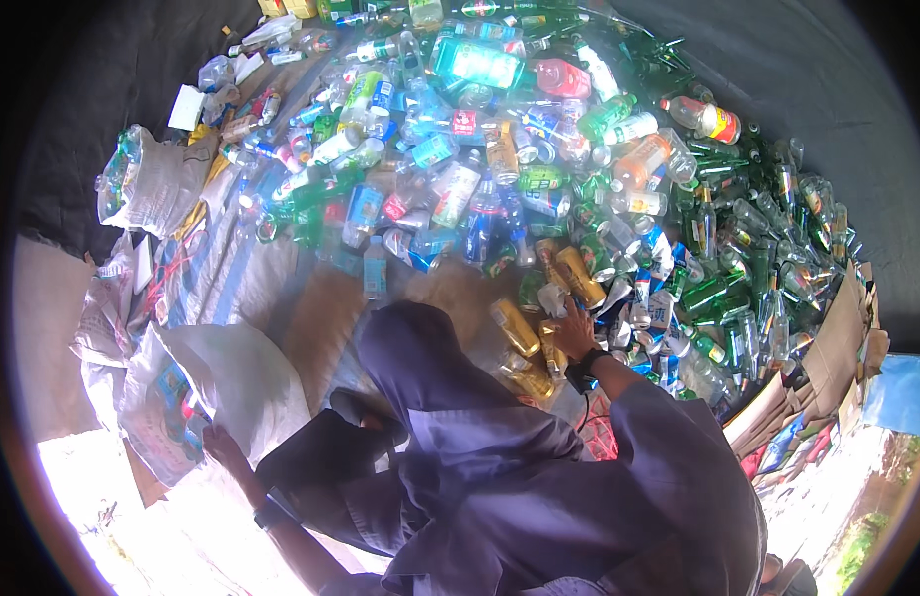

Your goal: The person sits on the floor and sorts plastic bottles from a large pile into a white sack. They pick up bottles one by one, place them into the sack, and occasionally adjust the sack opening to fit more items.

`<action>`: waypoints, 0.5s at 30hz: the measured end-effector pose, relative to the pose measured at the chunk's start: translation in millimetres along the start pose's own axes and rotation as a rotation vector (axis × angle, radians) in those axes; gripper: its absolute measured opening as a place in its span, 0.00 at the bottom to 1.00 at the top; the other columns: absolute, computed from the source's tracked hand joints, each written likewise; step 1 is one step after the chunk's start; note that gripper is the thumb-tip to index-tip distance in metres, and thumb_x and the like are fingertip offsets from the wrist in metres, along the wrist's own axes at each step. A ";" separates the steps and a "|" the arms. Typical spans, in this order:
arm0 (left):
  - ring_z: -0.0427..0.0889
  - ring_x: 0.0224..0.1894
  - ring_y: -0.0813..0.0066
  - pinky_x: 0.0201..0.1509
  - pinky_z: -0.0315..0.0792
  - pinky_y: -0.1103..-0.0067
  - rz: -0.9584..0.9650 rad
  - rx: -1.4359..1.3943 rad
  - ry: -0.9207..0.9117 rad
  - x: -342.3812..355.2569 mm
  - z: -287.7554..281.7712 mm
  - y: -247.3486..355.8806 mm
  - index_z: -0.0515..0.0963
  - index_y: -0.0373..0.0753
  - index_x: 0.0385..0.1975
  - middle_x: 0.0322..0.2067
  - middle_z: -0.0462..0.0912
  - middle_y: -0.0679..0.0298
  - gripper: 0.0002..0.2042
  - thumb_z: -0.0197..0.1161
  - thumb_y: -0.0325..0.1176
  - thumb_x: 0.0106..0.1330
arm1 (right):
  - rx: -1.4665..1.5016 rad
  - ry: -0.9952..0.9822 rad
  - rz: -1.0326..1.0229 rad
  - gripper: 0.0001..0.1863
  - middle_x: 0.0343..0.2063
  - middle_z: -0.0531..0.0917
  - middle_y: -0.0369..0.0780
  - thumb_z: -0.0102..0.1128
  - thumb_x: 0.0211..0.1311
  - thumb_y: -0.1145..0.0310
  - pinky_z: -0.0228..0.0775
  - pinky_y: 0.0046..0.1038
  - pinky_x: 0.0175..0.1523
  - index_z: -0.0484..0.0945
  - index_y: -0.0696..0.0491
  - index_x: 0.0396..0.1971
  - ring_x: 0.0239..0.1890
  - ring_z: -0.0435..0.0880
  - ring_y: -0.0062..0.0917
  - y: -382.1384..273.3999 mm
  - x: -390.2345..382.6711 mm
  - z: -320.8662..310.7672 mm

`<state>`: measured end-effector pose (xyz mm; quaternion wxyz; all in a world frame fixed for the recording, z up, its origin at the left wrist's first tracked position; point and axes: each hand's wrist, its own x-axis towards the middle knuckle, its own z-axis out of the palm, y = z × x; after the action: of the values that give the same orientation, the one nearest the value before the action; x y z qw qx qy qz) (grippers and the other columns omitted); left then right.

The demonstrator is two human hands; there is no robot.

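My right hand (576,333) reaches down into a heap of empty cans and bottles, its fingers apart. It is at a gold can (553,356), next to a crumpled white piece (552,299). Another gold can (579,278) lies just beyond, and a further gold can (516,328) lies to the left. At the left, my left hand (225,452) is closed at the mouth edge of a white woven sack (236,372); its fingertips are partly hidden. Blue and red items (172,385) show inside the sack.
Plastic bottles (460,189) and cans spread across the middle. Green glass bottles (713,288) pile up on the right, beside flattened cardboard (833,348). A filled white sack (152,184) stands at the far left. Dark sheeting (818,89) hangs behind.
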<state>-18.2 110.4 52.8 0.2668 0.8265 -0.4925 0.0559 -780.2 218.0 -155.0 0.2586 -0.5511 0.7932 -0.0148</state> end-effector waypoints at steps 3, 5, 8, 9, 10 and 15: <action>0.71 0.24 0.62 0.35 0.70 0.64 -0.029 -0.060 0.118 1.8 -7.8 10.9 0.81 0.28 0.34 0.21 0.78 0.54 0.12 0.58 0.32 0.67 | 0.004 0.015 0.006 0.15 0.75 0.59 0.44 0.65 0.63 0.56 0.58 0.56 0.71 0.89 0.32 0.49 0.70 0.65 0.49 1.3 -0.9 4.3; 0.74 0.26 0.59 0.37 0.70 0.63 -0.084 -0.101 0.147 -0.1 -15.3 20.6 0.81 0.27 0.35 0.24 0.80 0.53 0.13 0.58 0.33 0.68 | 0.041 0.032 0.003 0.14 0.74 0.60 0.44 0.64 0.65 0.55 0.59 0.55 0.70 0.90 0.35 0.48 0.70 0.66 0.48 4.7 -1.9 8.4; 0.78 0.30 0.55 0.40 0.71 0.63 -0.176 -0.189 0.096 -7.9 -27.1 33.9 0.80 0.24 0.39 0.29 0.84 0.48 0.15 0.58 0.34 0.69 | 0.155 0.040 0.055 0.15 0.72 0.62 0.45 0.63 0.67 0.54 0.60 0.54 0.69 0.89 0.40 0.48 0.69 0.67 0.48 10.8 -6.3 15.7; 0.77 0.29 0.57 0.39 0.70 0.64 -0.161 -0.230 0.057 -10.3 -29.5 37.3 0.80 0.24 0.39 0.28 0.83 0.50 0.15 0.58 0.34 0.69 | 0.164 0.040 0.095 0.16 0.71 0.63 0.45 0.63 0.68 0.54 0.61 0.53 0.69 0.88 0.41 0.49 0.68 0.67 0.48 12.0 -9.3 18.5; 0.75 0.28 0.60 0.38 0.70 0.65 -0.162 -0.258 0.025 -12.8 -31.8 39.6 0.80 0.24 0.38 0.27 0.82 0.51 0.15 0.58 0.35 0.69 | 0.124 0.000 0.137 0.17 0.70 0.64 0.45 0.62 0.68 0.53 0.61 0.53 0.69 0.87 0.43 0.51 0.68 0.67 0.49 12.5 -11.7 21.3; 0.76 0.27 0.64 0.36 0.70 0.65 -0.056 -0.203 -0.118 -13.8 -22.9 39.7 0.81 0.27 0.34 0.25 0.82 0.52 0.14 0.57 0.34 0.65 | 0.082 0.155 0.182 0.15 0.73 0.61 0.53 0.62 0.55 0.63 0.58 0.60 0.68 0.91 0.40 0.41 0.72 0.60 0.58 7.5 -30.2 35.6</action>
<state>-54.9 117.8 82.7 0.3212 0.8106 -0.4871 -0.0505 -763.7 256.9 -176.2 0.2190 -0.4632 0.8562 -0.0662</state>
